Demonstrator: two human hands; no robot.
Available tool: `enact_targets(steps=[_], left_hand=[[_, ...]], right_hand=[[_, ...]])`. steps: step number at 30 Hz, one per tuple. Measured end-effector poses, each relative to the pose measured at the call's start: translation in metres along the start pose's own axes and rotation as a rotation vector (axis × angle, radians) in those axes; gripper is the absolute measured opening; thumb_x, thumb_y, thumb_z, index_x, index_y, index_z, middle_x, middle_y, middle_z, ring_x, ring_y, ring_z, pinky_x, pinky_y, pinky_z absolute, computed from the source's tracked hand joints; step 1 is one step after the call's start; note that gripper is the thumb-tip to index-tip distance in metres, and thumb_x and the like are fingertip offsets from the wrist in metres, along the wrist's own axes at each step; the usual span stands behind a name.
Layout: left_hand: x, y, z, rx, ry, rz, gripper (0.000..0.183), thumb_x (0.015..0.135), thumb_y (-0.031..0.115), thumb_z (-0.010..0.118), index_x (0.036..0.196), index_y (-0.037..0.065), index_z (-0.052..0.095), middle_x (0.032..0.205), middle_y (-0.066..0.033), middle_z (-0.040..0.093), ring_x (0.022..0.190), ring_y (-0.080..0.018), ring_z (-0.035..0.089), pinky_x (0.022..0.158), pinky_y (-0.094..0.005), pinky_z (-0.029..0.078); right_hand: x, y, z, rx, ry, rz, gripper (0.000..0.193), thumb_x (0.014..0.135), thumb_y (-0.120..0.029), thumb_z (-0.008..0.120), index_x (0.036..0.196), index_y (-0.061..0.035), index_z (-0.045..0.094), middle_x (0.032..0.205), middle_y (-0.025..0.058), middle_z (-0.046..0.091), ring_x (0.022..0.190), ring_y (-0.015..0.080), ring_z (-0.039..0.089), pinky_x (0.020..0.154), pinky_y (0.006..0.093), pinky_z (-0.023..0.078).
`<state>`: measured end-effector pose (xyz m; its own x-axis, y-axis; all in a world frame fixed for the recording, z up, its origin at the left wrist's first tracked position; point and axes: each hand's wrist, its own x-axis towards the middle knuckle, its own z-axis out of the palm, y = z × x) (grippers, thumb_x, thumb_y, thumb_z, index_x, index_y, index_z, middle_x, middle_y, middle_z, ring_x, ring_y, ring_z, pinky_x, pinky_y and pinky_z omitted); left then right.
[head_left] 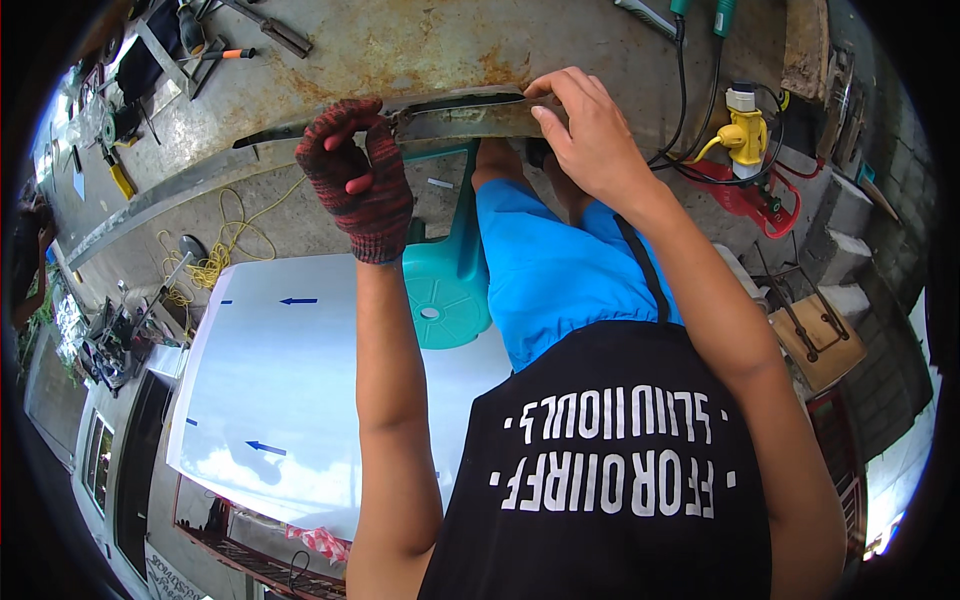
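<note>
A long, narrow dark blade [465, 102] lies along the near edge of the metal worktable [420, 50], its pointed end toward the right. My left hand [358, 185], in a red and black knit glove with bare fingertips, is curled around the blade; part of its grip is hidden behind the fingers. On the other side, my bare right hand [595, 135] has thumb and forefinger at the blade's tip, pinching it. Past the glove, a dark strip [270, 136] continues to the left along the table edge; whether it belongs to the blade I cannot tell.
Tools lie on the table's left, among them an orange-tipped one [235, 53] and a chisel-like bar [280, 33]. At right are black cables and a yellow plug [745, 135] over a red stand [770, 205]. Below stand a green stool [440, 300] and a white panel [290, 350].
</note>
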<state>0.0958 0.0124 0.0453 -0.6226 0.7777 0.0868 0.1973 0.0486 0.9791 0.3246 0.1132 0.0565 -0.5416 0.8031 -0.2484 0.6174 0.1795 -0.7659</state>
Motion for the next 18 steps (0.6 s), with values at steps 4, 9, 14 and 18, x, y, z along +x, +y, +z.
enact_targets(steps=[4, 9, 14, 18], left_hand=[[0.0033, -0.0021, -0.0039, 0.085, -0.039, -0.052, 0.032, 0.093, -0.009, 0.068, 0.117, 0.008, 0.054, 0.114, -0.0057, 0.066, 0.104, -0.0144, 0.061, 0.1, -0.0294, 0.046], [0.0022, -0.002, 0.0002, 0.069, -0.031, 0.012, 0.032, 0.093, -0.009, 0.068, 0.116, 0.009, 0.055, 0.112, -0.0045, 0.066, 0.103, -0.0138, 0.061, 0.097, -0.0289, 0.046], [0.004, -0.001, 0.003, 0.114, -0.052, 0.095, 0.032, 0.093, -0.007, 0.07, 0.116, 0.009, 0.054, 0.113, -0.0053, 0.066, 0.101, -0.0138, 0.062, 0.096, -0.0288, 0.047], [0.0037, -0.001, 0.0051, 0.057, -0.038, 0.085, 0.031, 0.092, -0.005, 0.071, 0.114, 0.009, 0.055, 0.111, -0.006, 0.067, 0.099, -0.0137, 0.063, 0.094, -0.0291, 0.047]], right_hand=[[0.0003, -0.0001, -0.0004, -0.003, 0.002, 0.006, 0.02, 0.099, -0.01, 0.062, 0.117, -0.0022, 0.065, 0.117, 0.0143, 0.065, 0.115, 0.035, 0.06, 0.101, 0.0436, 0.048], [0.0009, 0.0018, 0.0023, -0.002, 0.008, -0.001, 0.02, 0.099, -0.01, 0.063, 0.117, -0.0023, 0.065, 0.116, 0.0143, 0.065, 0.115, 0.0349, 0.06, 0.101, 0.0435, 0.049], [0.0022, 0.0032, 0.004, 0.026, 0.022, -0.009, 0.018, 0.097, -0.01, 0.064, 0.113, -0.0026, 0.065, 0.114, 0.0147, 0.065, 0.112, 0.0365, 0.06, 0.1, 0.0456, 0.049], [0.0029, 0.0032, 0.0042, 0.024, 0.01, 0.001, 0.017, 0.097, -0.01, 0.064, 0.113, -0.0027, 0.065, 0.114, 0.015, 0.065, 0.112, 0.0366, 0.06, 0.1, 0.0459, 0.049]])
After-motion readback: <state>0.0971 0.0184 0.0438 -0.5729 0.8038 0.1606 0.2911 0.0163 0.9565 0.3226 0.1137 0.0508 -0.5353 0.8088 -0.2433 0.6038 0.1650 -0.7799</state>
